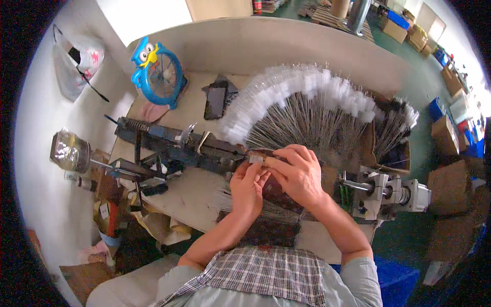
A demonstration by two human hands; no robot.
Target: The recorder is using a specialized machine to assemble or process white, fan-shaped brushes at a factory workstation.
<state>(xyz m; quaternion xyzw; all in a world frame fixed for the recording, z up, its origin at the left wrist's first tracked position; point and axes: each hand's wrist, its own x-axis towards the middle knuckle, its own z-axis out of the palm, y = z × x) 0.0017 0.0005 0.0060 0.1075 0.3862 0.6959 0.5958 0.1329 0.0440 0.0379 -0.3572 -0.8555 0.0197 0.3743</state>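
Observation:
My left hand (247, 190) and my right hand (299, 175) meet at the middle of the bench, both with fingers pinched together. Between their fingertips is a small whitish piece (255, 159), partly covered; its kind is too small to make out. They work at the right end of a dark metal fixture (215, 153). Just beyond my hands, many thin wire-stemmed brushes (302, 115) with white bristle tips lie fanned out. More thin wires (222, 198) lie beside my left wrist.
A blue bird-shaped fan (162, 77) and a black phone (216, 101) are behind the fixture. To the right stand a metal shaft mechanism (381, 192) and a cardboard box (396, 158) with dark brushes. A clear jar (70, 150) is at far left; a plastic bag (82, 64) hangs on the wall.

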